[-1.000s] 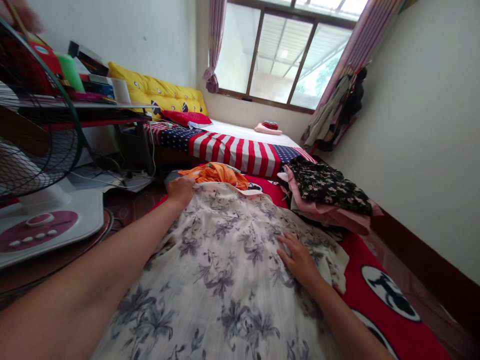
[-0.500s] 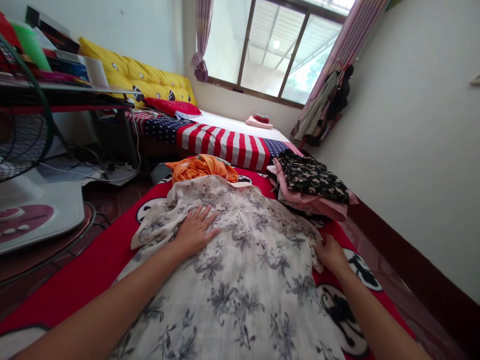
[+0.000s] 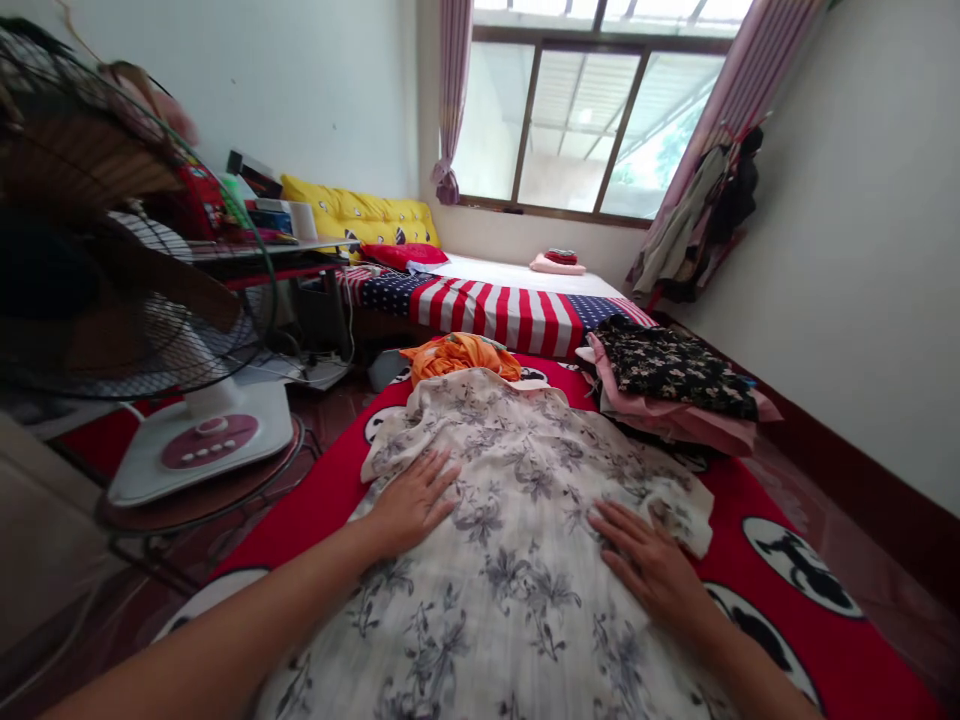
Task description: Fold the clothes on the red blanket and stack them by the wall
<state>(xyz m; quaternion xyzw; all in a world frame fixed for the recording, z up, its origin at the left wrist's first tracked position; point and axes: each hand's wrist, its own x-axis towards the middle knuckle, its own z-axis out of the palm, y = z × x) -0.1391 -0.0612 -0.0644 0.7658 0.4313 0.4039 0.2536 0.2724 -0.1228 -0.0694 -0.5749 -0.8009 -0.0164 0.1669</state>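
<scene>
A grey-flowered white garment (image 3: 517,570) is laid flat on a red printed mat (image 3: 300,510), smoothed under the spread left hand (image 3: 412,505) and right hand (image 3: 649,570), with orange cloth (image 3: 459,358) touching its far edge and folded clothes (image 3: 675,385) toward the mat's far right corner.

Before you, the garment (image 3: 517,590) lies on a mat (image 3: 300,525), folded clothes (image 3: 675,385) sit to its right, a fan (image 3: 150,260) stands left, and a bed (image 3: 495,315) lies beyond.
</scene>
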